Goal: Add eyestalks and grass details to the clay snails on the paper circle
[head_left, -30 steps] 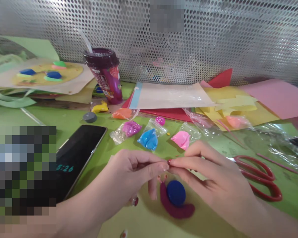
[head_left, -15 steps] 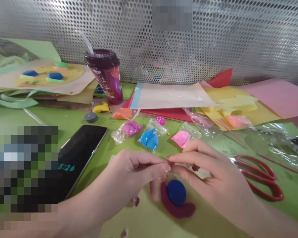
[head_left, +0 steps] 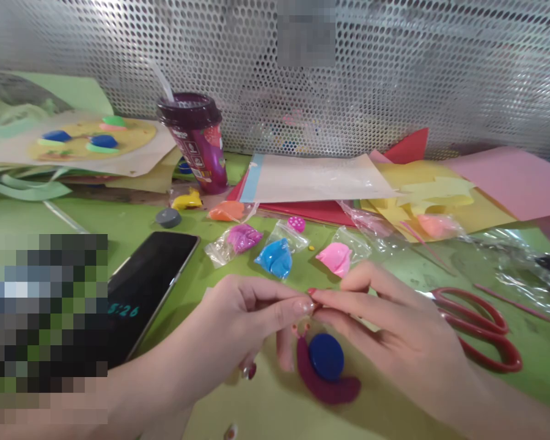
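Observation:
My left hand [head_left: 242, 318] and my right hand [head_left: 389, 324] meet fingertip to fingertip just above a clay snail. Both pinch a tiny piece that is too small to make out. The snail has a dark purple body [head_left: 330, 388] and a flat blue disc shell [head_left: 326, 356], and it lies on a pale green sheet [head_left: 275, 409]. Beyond my fingers lie small plastic bags of clay: purple [head_left: 242, 237], blue [head_left: 275, 256] and pink [head_left: 335, 256].
A black phone [head_left: 144, 287] lies at the left. Red scissors [head_left: 481, 327] lie at the right. A purple cup with a straw [head_left: 197, 140] stands at the back by stacked coloured paper [head_left: 440, 183]. A perforated metal wall [head_left: 440, 67] closes off the back.
My fingertips have shifted only slightly while staying pinched together above the snail. Nothing else has moved.

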{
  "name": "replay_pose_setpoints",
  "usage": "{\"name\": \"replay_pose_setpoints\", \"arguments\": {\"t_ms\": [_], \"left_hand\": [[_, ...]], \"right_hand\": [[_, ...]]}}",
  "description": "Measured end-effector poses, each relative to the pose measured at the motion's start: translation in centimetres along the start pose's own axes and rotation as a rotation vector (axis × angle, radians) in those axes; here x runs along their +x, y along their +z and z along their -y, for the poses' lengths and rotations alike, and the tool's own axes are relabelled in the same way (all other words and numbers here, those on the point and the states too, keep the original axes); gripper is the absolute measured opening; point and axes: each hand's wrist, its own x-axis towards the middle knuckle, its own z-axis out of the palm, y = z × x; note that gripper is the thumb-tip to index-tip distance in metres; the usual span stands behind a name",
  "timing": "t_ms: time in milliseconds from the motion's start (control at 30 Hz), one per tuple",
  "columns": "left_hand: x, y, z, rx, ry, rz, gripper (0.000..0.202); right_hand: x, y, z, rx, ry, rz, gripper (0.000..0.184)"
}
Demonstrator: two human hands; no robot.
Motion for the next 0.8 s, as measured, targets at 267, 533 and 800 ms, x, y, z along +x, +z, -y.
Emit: {"name": "replay_pose_setpoints", "arguments": {"t_ms": [267, 533, 800], "left_hand": [[-0.18, 0.11, -0.29, -0.024, 0.023, 0.029, 0.023], [-0.07, 0.25, -0.31, -0.003, 0.04, 0.005, 0.032], [-0.06, 0.34, -0.44, -0.005, 0.005, -0.001, 0.039]], "right_hand": [[-0.19, -0.35, 0.48, -0.09, -0.11, -0.026, 0.013], [-0.59, 0.2, -0.11, -0.054, -0.056, 0.004, 0.016], [-0.46, 0.16, -0.14, -0.026, -0.056, -0.006, 0.011]]}}
